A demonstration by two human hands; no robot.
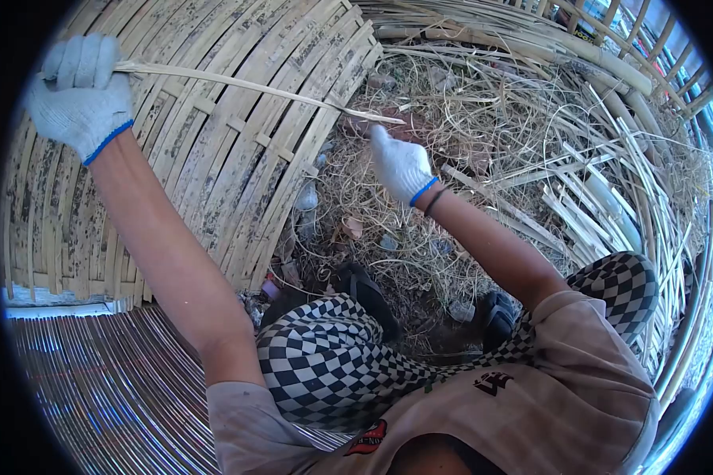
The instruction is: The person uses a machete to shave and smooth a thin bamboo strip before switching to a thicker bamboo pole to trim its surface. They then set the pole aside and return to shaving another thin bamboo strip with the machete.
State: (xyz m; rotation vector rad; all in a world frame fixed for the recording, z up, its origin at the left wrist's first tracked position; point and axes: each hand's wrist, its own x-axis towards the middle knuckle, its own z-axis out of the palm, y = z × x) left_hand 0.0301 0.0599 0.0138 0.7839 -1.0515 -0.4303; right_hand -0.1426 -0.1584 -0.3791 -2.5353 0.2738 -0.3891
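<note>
Outdoors, littered ground strewn with dry straw and shavings lies under the person; at far left a mat of thin slats lies flat, and above it a woven panel of broad bamboo strips curves upward; the left hand, in a white glove with a blue cuff, is raised high and fisted tight around one end of a long strip; the strip runs rightward and slightly down across the panel to the right hand, gloved alike, whose fingers are closed on it near its other end; below, checkered trousers and dark sandals; at right, loose split bamboo heaped against a fence.
</note>
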